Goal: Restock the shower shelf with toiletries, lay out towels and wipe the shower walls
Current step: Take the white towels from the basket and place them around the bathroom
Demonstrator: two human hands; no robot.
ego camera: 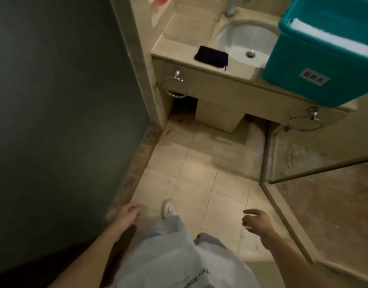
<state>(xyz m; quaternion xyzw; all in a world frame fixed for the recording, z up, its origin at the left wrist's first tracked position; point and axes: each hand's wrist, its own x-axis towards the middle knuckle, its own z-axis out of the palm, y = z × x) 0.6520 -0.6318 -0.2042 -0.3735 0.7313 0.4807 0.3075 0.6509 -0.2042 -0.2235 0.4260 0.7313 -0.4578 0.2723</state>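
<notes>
Teal plastic fills the upper right corner: a bin (324,59) sits on the vanity counter (185,36) beside the white basin (247,42), with something white and folded, probably a towel (332,38), showing over its rim. That looks like the stock for the job, parked at counter height so it can be drawn from without bending. A black cloth (211,57) lies flat on the counter's front edge just left of the basin, within easy reach, likely there for wiping, though that is a guess.

The person stands on the tiled floor (199,163) facing the vanity, one white shoe (168,208) forward. The left hand (130,214) hangs low beside the dark wall with fingers loosely curled, gripping nothing. The right hand (255,222) is held out from the body, fingers relaxed and spread, also empty.

To the right, the glass shower panel (324,154) marks the enclosure; the shower shelf itself is not in view. Two chrome towel rings (174,86) hang bare on the vanity front, so towels seem not yet laid out, and the task appears barely begun.
</notes>
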